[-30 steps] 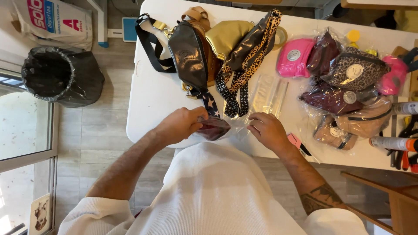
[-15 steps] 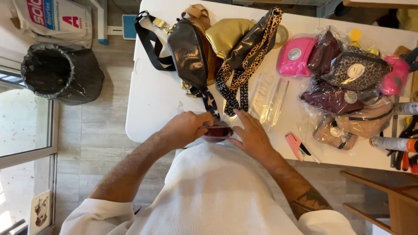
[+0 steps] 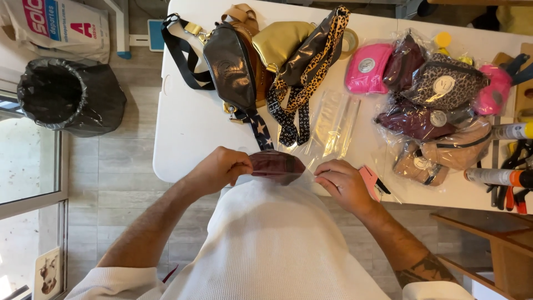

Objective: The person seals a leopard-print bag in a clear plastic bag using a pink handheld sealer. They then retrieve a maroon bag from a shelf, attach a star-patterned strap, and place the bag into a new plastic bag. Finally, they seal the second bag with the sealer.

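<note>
A small dark maroon pouch [image 3: 276, 165] lies at the near edge of the white table [image 3: 189, 128], inside a clear plastic bag [image 3: 327, 130]. My left hand [image 3: 221, 168] grips the pouch's left end. My right hand [image 3: 341, 183] pinches the edge of the clear bag at the pouch's right side. Both hands are close to my body, above my white top.
Black, gold and leopard-strap bags [image 3: 261, 55] are piled at the table's back. Bagged pink, maroon and leopard pouches [image 3: 427, 94] lie on the right, near a pink cutter [image 3: 371, 182] and tools [image 3: 511, 178]. A black-lined bin [image 3: 66, 100] stands on the floor at left.
My right hand moved left onto the pouch half a second ago, then drew back right, pulling the bag's edge. My left hand stayed on the pouch.
</note>
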